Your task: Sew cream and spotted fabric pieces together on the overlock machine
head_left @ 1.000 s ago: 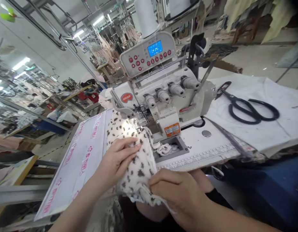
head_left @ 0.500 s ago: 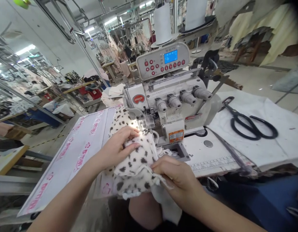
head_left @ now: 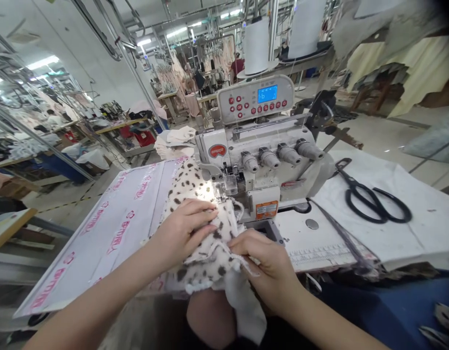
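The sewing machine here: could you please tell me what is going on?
A person holds spotted fabric at the sewing machine. The left hand lies on it just in front of the lit needle area, while the right hand pinches its edge, nearer the body. Black scissors lie untouched to the right.

Left hand (head_left: 184, 231) palm-down, fingers toward 2 o'clock; right hand (head_left: 266, 257) pinches, pointing 10 o'clock; forearms (head_left: 104, 294) bare.
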Demonstrator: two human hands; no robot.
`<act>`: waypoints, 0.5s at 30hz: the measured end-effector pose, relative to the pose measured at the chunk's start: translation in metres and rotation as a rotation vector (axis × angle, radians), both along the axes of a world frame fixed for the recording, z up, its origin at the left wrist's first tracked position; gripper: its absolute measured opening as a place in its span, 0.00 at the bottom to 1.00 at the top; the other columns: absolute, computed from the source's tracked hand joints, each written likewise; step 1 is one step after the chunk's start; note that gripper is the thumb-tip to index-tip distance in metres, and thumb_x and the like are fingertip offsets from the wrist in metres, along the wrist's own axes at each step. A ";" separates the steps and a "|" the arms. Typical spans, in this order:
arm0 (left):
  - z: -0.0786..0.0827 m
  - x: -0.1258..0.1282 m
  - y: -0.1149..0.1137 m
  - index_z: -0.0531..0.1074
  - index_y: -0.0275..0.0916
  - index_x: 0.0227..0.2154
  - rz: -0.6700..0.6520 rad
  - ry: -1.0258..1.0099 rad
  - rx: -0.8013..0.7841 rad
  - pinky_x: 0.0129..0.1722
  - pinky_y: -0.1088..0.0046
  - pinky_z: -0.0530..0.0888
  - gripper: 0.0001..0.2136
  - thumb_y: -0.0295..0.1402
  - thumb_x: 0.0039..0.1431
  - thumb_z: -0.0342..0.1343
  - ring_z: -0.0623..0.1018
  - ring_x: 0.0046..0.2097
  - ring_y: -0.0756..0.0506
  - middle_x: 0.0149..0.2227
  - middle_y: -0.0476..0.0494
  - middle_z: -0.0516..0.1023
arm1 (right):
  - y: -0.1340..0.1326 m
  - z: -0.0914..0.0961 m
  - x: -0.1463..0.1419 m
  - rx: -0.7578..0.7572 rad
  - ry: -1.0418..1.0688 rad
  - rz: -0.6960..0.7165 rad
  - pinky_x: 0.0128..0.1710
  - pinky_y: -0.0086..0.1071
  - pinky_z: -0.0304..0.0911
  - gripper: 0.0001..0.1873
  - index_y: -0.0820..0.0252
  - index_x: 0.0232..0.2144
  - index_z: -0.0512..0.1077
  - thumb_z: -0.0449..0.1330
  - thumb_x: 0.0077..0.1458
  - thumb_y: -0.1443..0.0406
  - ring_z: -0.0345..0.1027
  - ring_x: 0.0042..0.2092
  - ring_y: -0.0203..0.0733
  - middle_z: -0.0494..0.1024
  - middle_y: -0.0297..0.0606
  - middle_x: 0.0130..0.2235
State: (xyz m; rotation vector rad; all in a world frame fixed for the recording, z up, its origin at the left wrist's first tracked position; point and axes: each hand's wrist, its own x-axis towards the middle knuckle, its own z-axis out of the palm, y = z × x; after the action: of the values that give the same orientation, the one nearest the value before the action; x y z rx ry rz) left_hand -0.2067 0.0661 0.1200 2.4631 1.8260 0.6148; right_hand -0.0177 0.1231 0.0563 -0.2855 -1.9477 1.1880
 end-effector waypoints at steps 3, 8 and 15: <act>0.002 -0.004 0.005 0.68 0.38 0.45 0.012 0.012 -0.016 0.49 0.66 0.67 0.12 0.31 0.59 0.49 0.67 0.50 0.45 0.48 0.42 0.69 | 0.006 0.001 -0.002 -0.012 0.010 -0.004 0.34 0.31 0.62 0.10 0.60 0.27 0.69 0.49 0.50 0.73 0.65 0.34 0.38 0.71 0.37 0.30; 0.004 -0.009 0.013 0.70 0.38 0.42 0.039 0.035 -0.017 0.48 0.66 0.68 0.11 0.34 0.59 0.48 0.68 0.49 0.45 0.48 0.42 0.69 | 0.017 0.003 -0.008 -0.019 -0.019 -0.041 0.34 0.31 0.61 0.12 0.59 0.26 0.69 0.49 0.45 0.77 0.65 0.34 0.38 0.71 0.35 0.30; 0.009 -0.016 0.026 0.71 0.39 0.38 0.060 0.033 -0.059 0.46 0.67 0.67 0.10 0.36 0.59 0.48 0.69 0.46 0.46 0.43 0.44 0.71 | 0.029 0.005 -0.016 -0.012 -0.019 -0.062 0.33 0.30 0.60 0.12 0.60 0.25 0.69 0.50 0.44 0.78 0.65 0.33 0.37 0.70 0.34 0.29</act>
State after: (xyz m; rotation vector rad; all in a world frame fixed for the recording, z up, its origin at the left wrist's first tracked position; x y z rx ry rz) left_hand -0.2231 0.0926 0.1289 2.4042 1.9069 0.5179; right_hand -0.0336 0.1520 0.0615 -0.3619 -1.9352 1.1612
